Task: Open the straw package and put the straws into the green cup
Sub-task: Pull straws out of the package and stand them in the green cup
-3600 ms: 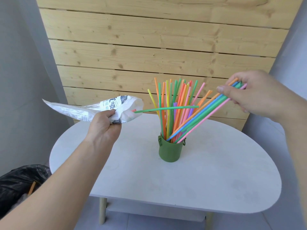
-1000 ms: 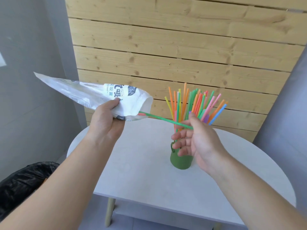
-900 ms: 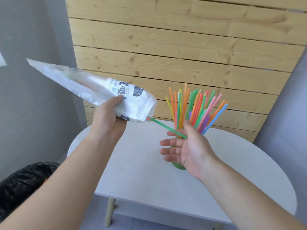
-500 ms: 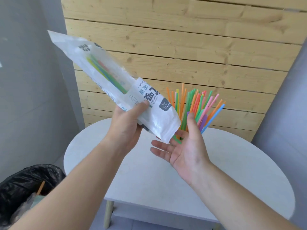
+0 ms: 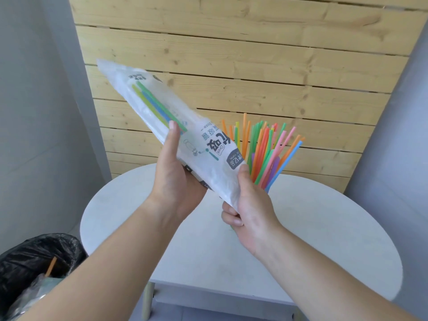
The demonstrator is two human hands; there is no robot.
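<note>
The package point(image 5: 180, 135) is held tilted above the table point(image 5: 324, 239). It is gripped at the middle by the left hand point(image 5: 178, 181), thumb laid on top, and its lower end is clasped in the curled fingers of the right hand point(image 5: 250, 212). A few straws point(image 5: 157, 105) are seen inside its upper part. Just behind it a bundle point(image 5: 266, 154) of coloured straws stands upright. A plank wall point(image 5: 231, 66) is seen beyond. The cup is hidden by the package and right hand. A black-bagged bin point(image 5: 34, 262) is cut off at lower left.
</note>
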